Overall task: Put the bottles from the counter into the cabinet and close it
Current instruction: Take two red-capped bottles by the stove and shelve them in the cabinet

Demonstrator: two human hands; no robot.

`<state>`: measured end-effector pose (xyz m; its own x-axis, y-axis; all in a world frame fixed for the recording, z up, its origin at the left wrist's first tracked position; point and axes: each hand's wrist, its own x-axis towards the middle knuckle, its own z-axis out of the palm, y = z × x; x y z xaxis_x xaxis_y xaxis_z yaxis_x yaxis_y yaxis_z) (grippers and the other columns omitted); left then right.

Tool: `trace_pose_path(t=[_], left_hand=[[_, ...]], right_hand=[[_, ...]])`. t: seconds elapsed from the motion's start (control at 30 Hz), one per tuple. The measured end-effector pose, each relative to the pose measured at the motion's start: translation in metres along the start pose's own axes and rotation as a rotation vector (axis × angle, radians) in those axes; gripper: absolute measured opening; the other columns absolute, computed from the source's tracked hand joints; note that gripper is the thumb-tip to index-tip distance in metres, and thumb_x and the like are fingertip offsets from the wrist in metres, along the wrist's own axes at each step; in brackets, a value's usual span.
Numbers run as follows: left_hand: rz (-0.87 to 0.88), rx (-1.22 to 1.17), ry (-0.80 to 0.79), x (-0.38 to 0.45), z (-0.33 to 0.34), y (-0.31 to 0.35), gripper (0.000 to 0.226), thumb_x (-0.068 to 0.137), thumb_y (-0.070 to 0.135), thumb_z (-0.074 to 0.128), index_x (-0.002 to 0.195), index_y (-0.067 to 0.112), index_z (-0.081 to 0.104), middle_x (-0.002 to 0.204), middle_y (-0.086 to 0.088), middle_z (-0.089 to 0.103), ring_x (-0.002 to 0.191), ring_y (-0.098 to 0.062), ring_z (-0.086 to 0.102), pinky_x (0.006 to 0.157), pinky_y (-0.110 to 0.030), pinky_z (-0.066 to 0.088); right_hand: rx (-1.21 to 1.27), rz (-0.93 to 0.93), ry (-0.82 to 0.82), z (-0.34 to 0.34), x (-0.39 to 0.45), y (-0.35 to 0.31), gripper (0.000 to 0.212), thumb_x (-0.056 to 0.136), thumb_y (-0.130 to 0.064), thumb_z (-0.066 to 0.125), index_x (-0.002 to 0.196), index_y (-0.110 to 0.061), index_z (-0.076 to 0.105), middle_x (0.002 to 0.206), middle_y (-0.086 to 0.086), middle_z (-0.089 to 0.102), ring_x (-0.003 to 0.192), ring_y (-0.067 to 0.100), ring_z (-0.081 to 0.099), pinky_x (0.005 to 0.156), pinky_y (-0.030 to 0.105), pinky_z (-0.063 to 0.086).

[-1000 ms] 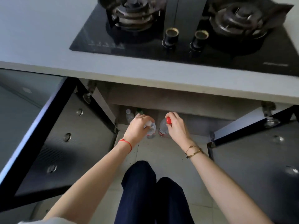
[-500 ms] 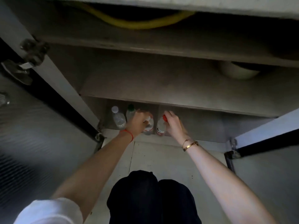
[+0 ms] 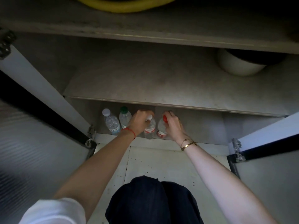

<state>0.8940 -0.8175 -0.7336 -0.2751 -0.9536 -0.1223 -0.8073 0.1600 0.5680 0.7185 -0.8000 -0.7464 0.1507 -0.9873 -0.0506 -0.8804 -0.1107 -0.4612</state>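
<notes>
Both hands have reached deeper into the cabinet (image 3: 186,88), where the left hand (image 3: 140,121) grips the white-capped bottle (image 3: 149,128) and the right hand (image 3: 173,125) grips the red-capped bottle (image 3: 161,128), both standing on the bottom shelf.

Four bottles (image 3: 136,123) stand side by side on the cabinet floor (image 3: 202,126).

My left hand (image 3: 139,121) hides part of one bottle's (image 3: 150,128) cap; the yellow hose (image 3: 124,5) runs off the far edge.

Four bottles (image 3: 111,122) stand on the cabinet floor (image 3: 202,128).
</notes>
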Motion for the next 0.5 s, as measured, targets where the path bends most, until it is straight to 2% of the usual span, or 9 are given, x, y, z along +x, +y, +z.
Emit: trace_pose_path(t=[0.1,0.17,0.33,0.5], left_hand=[[0.008,0.004,0.014,0.003,0.004,0.004,0.028,0.085,0.002,0.064,0.11,0.014,0.065,0.11,-0.013,0.069,0.103,-0.03,0.066,0.089,-0.037,0.055],[0.012,0.019,0.014,0.001,0.008,0.007,0.029,0.084,0.001,0.064,0.111,0.013,0.064,0.112,-0.013,0.067,0.104,-0.03,0.064,0.088,-0.034,0.054],[-0.005,0.059,-0.025,-0.007,0.01,0.017,0.049,0.081,0.004,0.069,0.127,0.015,0.057,0.128,-0.011,0.061,0.114,-0.03,0.06,0.094,-0.038,0.053],[-0.054,0.054,-0.016,-0.036,-0.008,0.035,0.046,0.079,0.01,0.071,0.122,0.017,0.059,0.123,-0.01,0.062,0.114,-0.031,0.058,0.092,-0.039,0.052]], right_hand=[[0.002,0.024,-0.011,-0.001,-0.001,0.001,0.041,0.077,0.007,0.064,0.113,-0.008,0.053,0.117,0.013,0.055,0.1,0.035,0.061,0.082,0.046,0.055],[0.008,0.04,-0.005,-0.002,-0.002,0.001,0.04,0.082,0.004,0.061,0.119,-0.009,0.052,0.121,0.013,0.054,0.105,0.036,0.06,0.085,0.047,0.054],[0.048,0.057,-0.039,-0.014,-0.012,-0.003,0.052,0.089,-0.008,0.061,0.138,-0.011,0.043,0.14,0.01,0.046,0.118,0.034,0.055,0.096,0.045,0.051],[0.063,0.089,-0.058,-0.043,-0.042,-0.014,0.056,0.088,-0.008,0.06,0.141,-0.013,0.042,0.147,0.007,0.041,0.129,0.032,0.046,0.103,0.045,0.046]])
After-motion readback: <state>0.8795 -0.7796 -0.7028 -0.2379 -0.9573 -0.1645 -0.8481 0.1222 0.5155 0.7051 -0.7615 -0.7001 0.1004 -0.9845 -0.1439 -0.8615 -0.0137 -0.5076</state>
